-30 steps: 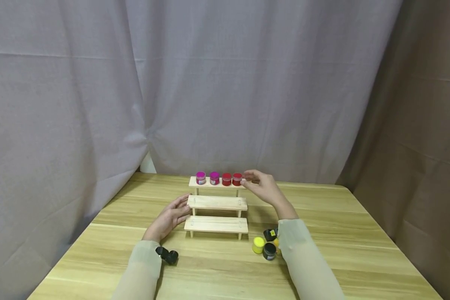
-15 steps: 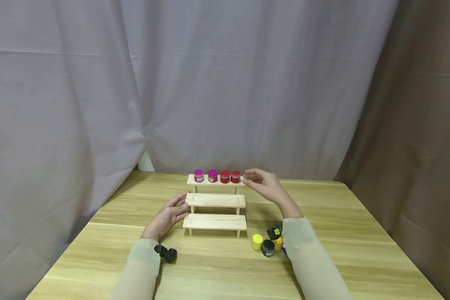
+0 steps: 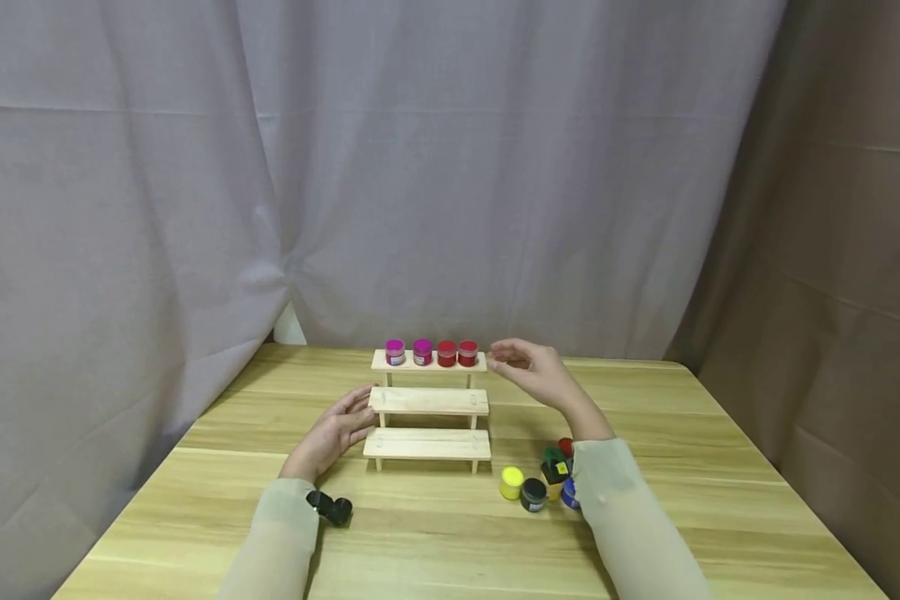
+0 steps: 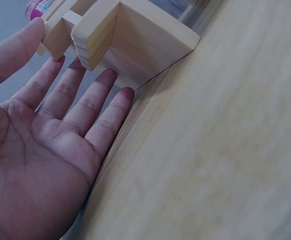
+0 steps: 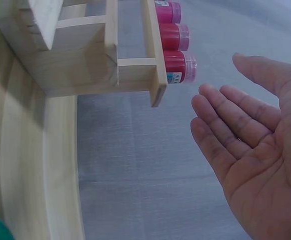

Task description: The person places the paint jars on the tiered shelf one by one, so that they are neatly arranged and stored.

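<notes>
A three-step wooden rack stands mid-table. Its top step carries two magenta jars and two red jars, side by side. My right hand hovers just right of the top step, fingers straight and empty; the right wrist view shows the open palm a short way from the end red jar. My left hand lies flat on the table against the rack's left end, and its fingertips touch the wooden side.
A cluster of small jars lies right of the rack by my right sleeve: yellow, black, green, red and blue. A small black object sits by my left wrist. Grey curtains hang behind the wooden table.
My right hand has drawn slightly away from the end red jar. The view shifted a little, so more jars show by the right sleeve. The left hand has not moved.
</notes>
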Demonstrator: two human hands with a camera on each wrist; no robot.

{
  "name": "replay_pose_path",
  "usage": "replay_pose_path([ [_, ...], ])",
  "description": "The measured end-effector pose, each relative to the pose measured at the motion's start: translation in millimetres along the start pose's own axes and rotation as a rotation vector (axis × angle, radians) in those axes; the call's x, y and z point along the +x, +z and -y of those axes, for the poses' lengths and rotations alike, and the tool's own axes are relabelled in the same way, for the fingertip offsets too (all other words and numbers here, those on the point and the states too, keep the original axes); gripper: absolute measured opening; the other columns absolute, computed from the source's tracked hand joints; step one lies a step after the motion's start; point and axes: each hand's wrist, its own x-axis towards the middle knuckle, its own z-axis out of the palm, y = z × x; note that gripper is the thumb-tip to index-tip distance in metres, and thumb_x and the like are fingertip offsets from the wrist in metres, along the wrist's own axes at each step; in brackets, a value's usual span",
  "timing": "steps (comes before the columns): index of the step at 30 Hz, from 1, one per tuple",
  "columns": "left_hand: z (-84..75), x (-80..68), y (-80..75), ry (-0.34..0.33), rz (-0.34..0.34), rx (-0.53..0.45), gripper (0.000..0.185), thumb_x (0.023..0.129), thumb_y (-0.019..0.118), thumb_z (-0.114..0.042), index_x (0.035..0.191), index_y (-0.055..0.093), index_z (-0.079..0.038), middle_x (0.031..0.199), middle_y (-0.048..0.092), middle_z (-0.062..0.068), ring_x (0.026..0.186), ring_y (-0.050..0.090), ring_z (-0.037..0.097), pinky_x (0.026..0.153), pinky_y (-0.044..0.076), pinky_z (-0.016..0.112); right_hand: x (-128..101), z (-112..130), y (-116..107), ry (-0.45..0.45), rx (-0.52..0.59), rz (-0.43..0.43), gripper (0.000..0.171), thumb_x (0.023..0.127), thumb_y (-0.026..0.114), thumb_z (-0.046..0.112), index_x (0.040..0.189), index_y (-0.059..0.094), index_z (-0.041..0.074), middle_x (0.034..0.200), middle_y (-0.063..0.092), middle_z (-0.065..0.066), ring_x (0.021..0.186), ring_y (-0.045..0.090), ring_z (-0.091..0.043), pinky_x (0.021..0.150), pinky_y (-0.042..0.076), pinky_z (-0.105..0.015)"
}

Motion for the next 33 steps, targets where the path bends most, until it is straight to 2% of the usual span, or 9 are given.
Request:
replay_pose_path([
  [9,0.6,2.6,0.4,0.003,0.000,0.007,0.068,0.096,0.055,-0.018,0.155,0.021,-0.018,0.158,0.026,0.011,0.134,0.042,0.023,0.117,0.035,0.045,-4.3,-2.6,0.9,-0.029,-0.011,0.031,0.035,0.093,0.064,0.033,0.121,0.064,0.011,0.111,0.070,0.001,0.104,0.065,-0.018,0.095,0.055,-0.040],
  [16,2.9,3.5,2.5,0.011,0.020,0.016,0.070,0.096,0.055,-0.019,0.155,0.018,-0.016,0.159,0.021,0.014,0.136,0.040,0.025,0.119,0.031,0.048,-9.4,-6.2,2.5,-0.022,-0.025,0.063,0.038,0.092,0.063,0.038,0.121,0.064,0.014,0.111,0.070,0.003,0.105,0.065,-0.016,0.095,0.056,-0.038],
  [22,2.1,4.0,4.4,0.008,-0.003,-0.001,0.066,0.096,0.054,-0.017,0.154,0.023,-0.019,0.158,0.024,0.012,0.139,0.036,0.028,0.119,0.030,0.048,-13.1,-6.1,1.4,-0.027,-0.025,0.098,0.036,0.092,0.063,0.038,0.120,0.065,0.016,0.111,0.070,0.003,0.104,0.065,-0.015,0.095,0.055,-0.039],
  [28,1.6,2.0,1.7,0.013,0.006,0.011,0.068,0.097,0.053,-0.018,0.155,0.018,-0.017,0.159,0.022,0.012,0.138,0.037,0.027,0.119,0.031,0.047,-22.1,-8.4,0.3,-0.053,-0.053,0.245,0.030,0.093,0.063,0.035,0.117,0.068,0.018,0.110,0.072,0.004,0.100,0.067,-0.012,0.090,0.057,-0.034],
  [33,-0.1,1.2,0.1,0.017,0.005,0.008,0.067,0.097,0.054,-0.018,0.155,0.020,-0.017,0.158,0.024,0.012,0.136,0.039,0.027,0.118,0.032,0.047,-33.0,-11.9,-2.9,-0.069,-0.047,0.398,0.028,0.095,0.060,0.036,0.117,0.068,0.020,0.115,0.071,0.000,0.105,0.066,-0.013,0.093,0.056,-0.033],
])
